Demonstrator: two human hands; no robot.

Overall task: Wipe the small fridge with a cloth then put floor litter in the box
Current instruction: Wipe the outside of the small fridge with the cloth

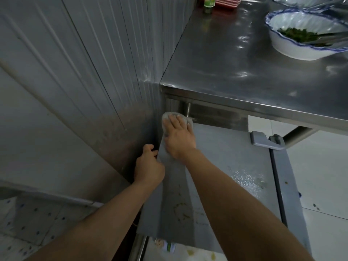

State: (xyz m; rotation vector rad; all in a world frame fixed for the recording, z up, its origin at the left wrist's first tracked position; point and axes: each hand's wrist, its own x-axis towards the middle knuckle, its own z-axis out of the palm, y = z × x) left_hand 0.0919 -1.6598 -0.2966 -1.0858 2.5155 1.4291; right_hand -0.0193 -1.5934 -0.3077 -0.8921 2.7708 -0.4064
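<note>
The small grey fridge (226,166) stands below me, its flat top tucked partly under a steel table. My right hand (178,136) lies flat with straight fingers on a grey cloth (167,116), pressing it against the fridge top at its far left corner. My left hand (149,166) has its fingers curled round the fridge's left edge, next to the wall. Stains and a wet shiny patch (244,179) show on the fridge top nearer to me. No box and no floor litter can be made out.
A stainless steel table (235,72) overhangs the fridge's back; on it a white and blue bowl (293,48) with greens, and a small green-labelled bottle (208,4). A ribbed metal wall (84,81) runs along the left. White floor tiles (320,176) lie right.
</note>
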